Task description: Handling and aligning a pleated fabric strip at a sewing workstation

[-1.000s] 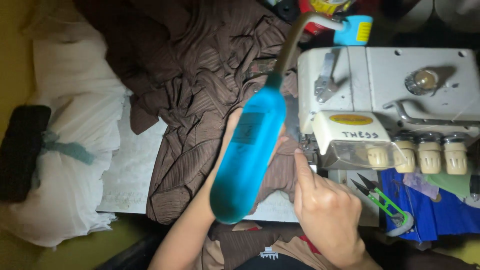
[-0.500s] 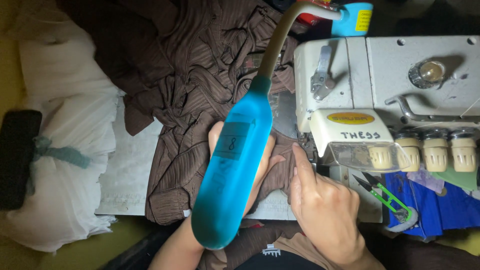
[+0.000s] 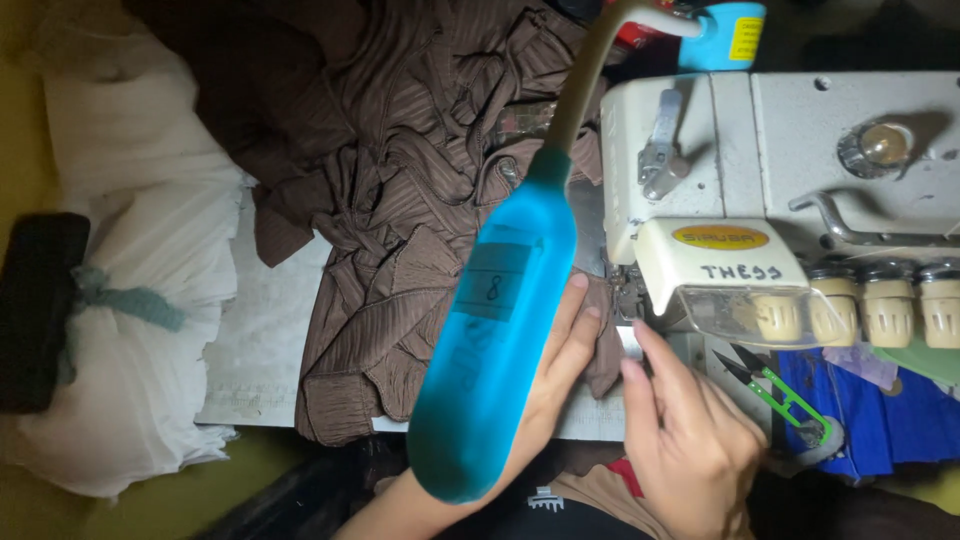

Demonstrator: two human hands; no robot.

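The brown fabric (image 3: 420, 200) lies on the tabletop (image 3: 260, 340), its edge at the sewing machine (image 3: 780, 180) foot. I am feeding it: my left hand (image 3: 560, 350) lies flat on it, my right hand (image 3: 690, 440) presses beside, fingers open. Next I need steady guiding. The blue lamp (image 3: 495, 340) hides part; snips (image 3: 775, 395) lie near.

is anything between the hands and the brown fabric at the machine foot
Nothing visible. Both the left hand and right hand rest on the brown fabric beside the sewing machine. The blue lamp only hides part of the left hand from view.
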